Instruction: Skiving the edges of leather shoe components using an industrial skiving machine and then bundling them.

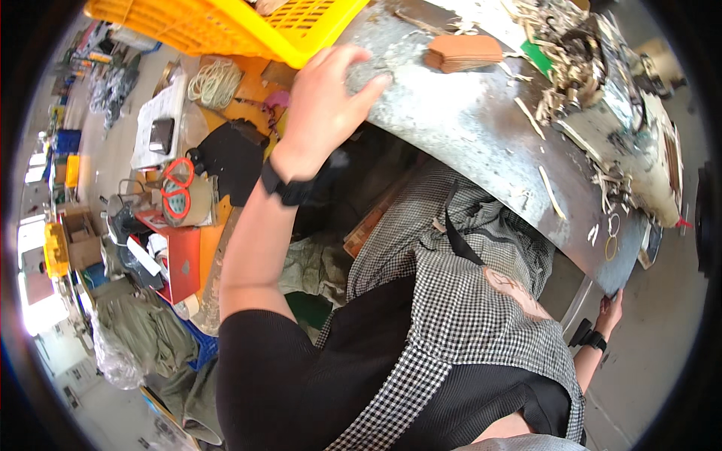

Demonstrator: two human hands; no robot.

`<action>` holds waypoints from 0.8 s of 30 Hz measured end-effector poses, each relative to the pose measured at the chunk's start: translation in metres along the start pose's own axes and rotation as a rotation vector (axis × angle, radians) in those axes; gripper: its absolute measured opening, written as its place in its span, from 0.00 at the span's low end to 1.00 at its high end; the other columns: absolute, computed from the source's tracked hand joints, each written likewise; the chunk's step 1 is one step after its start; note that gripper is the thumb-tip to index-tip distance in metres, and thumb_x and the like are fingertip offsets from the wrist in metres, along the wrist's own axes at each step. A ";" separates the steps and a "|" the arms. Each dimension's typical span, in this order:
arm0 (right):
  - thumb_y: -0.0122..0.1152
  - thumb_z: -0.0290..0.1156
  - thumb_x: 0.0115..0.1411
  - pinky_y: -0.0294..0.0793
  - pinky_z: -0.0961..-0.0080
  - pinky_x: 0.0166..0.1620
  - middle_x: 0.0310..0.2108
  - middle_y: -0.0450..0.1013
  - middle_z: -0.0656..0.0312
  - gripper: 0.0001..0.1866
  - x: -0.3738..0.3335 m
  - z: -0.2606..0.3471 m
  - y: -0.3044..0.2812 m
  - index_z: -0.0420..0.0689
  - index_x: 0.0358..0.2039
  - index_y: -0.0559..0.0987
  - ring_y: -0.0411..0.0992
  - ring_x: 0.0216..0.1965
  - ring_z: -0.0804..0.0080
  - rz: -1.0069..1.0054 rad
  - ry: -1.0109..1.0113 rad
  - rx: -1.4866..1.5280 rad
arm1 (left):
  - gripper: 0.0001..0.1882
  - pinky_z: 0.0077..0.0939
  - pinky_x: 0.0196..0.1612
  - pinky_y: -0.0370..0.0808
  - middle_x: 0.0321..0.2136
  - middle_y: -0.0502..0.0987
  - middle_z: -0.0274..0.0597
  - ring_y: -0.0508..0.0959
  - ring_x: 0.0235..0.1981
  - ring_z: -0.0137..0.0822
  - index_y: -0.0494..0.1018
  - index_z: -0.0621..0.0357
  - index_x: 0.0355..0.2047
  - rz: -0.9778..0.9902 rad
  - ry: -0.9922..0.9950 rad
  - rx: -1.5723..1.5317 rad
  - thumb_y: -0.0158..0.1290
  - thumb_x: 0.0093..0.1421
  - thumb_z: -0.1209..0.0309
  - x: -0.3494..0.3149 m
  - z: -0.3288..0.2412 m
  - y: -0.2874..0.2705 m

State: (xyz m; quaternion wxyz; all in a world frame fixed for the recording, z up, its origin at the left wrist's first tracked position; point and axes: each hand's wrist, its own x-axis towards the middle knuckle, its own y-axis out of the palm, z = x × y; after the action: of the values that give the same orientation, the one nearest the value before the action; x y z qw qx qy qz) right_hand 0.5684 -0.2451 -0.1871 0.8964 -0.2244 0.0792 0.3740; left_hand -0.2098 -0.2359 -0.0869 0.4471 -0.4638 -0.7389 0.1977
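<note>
So the left hand (327, 94) sat at upper centre, right by the corner of the yellow crate (214, 30), thumb spread away from loosely curled fingers. Nothing showed in that grip, so I'd call it open; whether it touched the crate, I couldn't tell. My guess is it was resting over the tabletop (451, 113) edge for support. The right hand (610, 314), lower right, was up against the tabletop's far corner, maybe to steady the body. It was small and partly hidden, so no idea if those fingers gripped or just touched.

The brown stack (464, 54) lay on the tabletop at upper centre-right, pieces neatly lined up, probably to keep them tidy. Loose pale scraps (564, 90) were heaped at upper right, seemingly pushed aside.

The crate got cut off by the top edge, its contents barely visible, and the space under the tabletop was too dark to read.
</note>
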 end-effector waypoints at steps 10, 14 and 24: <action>0.46 0.48 0.63 0.70 0.72 0.29 0.36 0.71 0.57 0.25 0.013 0.006 0.017 0.38 0.47 0.70 0.70 0.29 0.66 -0.195 0.010 -0.074 | 0.18 0.39 0.55 0.64 0.50 0.70 0.49 0.68 0.53 0.48 0.72 0.60 0.45 -0.215 -0.357 0.471 0.58 0.53 0.72 -0.164 0.066 -0.060; 0.44 0.47 0.64 0.69 0.72 0.27 0.32 0.70 0.56 0.24 0.008 0.010 0.012 0.37 0.46 0.70 0.70 0.28 0.66 -0.137 0.052 -0.188 | 0.33 0.46 0.64 0.50 0.63 0.55 0.52 0.52 0.64 0.53 0.61 0.58 0.58 -0.058 -0.407 0.501 0.59 0.54 0.64 -0.176 0.084 -0.064; 0.47 0.51 0.58 0.75 0.65 0.34 0.45 0.71 0.48 0.30 0.064 -0.029 -0.053 0.39 0.51 0.68 0.74 0.35 0.57 0.031 0.191 -0.126 | 0.35 0.49 0.64 0.51 0.62 0.56 0.56 0.52 0.64 0.56 0.64 0.60 0.56 -0.101 -0.453 0.454 0.61 0.49 0.60 -0.178 0.095 -0.067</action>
State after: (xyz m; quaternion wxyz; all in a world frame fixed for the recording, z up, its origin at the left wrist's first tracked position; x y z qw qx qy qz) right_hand 0.6520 -0.2505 -0.2141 0.8631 -0.3134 0.1441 0.3688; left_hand -0.2936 -0.4102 -0.1740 0.3724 -0.2593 -0.7788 0.4331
